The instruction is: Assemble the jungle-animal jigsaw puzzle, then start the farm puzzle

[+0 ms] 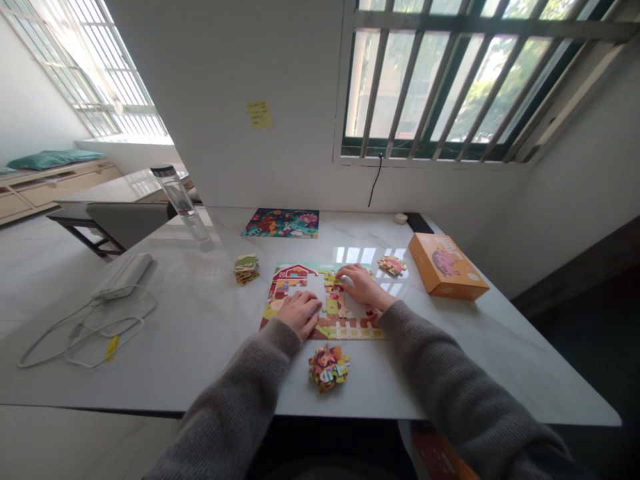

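A partly filled farm jigsaw puzzle (pixel 357 331) lies on the table before me, with a red barn at its upper left and a fence along its lower edge. My left hand (pixel 300 312) rests flat on its left part, fingers stretched out and holding nothing. On the upper middle, my right hand (pixel 361 285) has thumb and fingertips drawn in at a green-yellow puzzle piece (pixel 331 279); the fingers partly hide it. Loose puzzle pieces (pixel 329 368) are heaped just below the puzzle. Another stack of pieces (pixel 247 269) stands to the left, and a small pile (pixel 392 265) to the right.
An orange box (pixel 449 267) sits at the right. A dark picture sheet (pixel 283 223) lies toward the wall. At the table's left are a clear bottle (pixel 174 191), a white device (pixel 123 277) and a looped cable (pixel 83 330). A black flat object (pixel 423 223) lies at the back right.
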{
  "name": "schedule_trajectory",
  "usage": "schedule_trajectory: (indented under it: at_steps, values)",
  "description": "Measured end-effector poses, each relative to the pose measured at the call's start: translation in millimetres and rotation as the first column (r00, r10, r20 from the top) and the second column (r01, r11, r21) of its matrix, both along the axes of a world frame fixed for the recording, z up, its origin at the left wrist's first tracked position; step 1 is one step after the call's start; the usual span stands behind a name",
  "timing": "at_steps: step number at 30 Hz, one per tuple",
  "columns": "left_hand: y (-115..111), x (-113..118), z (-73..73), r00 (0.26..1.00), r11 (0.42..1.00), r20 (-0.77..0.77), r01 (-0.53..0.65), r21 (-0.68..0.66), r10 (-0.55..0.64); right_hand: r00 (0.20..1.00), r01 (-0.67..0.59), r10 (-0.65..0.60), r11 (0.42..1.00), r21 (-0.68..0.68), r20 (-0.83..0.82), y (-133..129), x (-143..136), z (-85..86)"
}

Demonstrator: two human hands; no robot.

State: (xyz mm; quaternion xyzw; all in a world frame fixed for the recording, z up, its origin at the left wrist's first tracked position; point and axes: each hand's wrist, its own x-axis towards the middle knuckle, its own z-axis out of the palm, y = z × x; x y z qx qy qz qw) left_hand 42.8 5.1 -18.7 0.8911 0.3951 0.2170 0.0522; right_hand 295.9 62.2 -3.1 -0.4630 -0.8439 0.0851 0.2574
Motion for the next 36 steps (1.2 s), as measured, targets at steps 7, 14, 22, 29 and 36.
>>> schedule_trajectory:
  at_steps: [7,14,22,29,36]
  values:
    - [-0.3,0.5,2.0,1.0,1.0,-0.029,-0.007,-0.005,0.007,0.998,0.013,-0.012,1.0,0.024,-0.056,-4.5,30.1,5.6]
    - [0.9,0.4,2.5,0.999,0.999,-0.039,-0.015,-0.047,0.013,0.991,0.037,-0.04,0.999,-0.019,-0.131,-9.3,47.4,0.2]
    - [-4.7,4.2,19.2,0.987,0.983,-0.151,-0.074,-0.169,0.049,0.996,0.012,-0.012,1.0,-0.005,-0.086,-7.5,45.6,-9.5]
    - [7.2,13.9,32.4,0.986,0.979,-0.169,-0.031,-0.2,-0.004,0.998,0.038,-0.038,0.999,0.001,-0.04,-9.4,45.1,-10.8]
    - [41.5,64.3,38.6,0.982,0.986,-0.149,0.095,-0.135,-0.115,0.998,0.057,-0.057,0.998,0.017,-0.042,-11.0,43.5,-12.9]
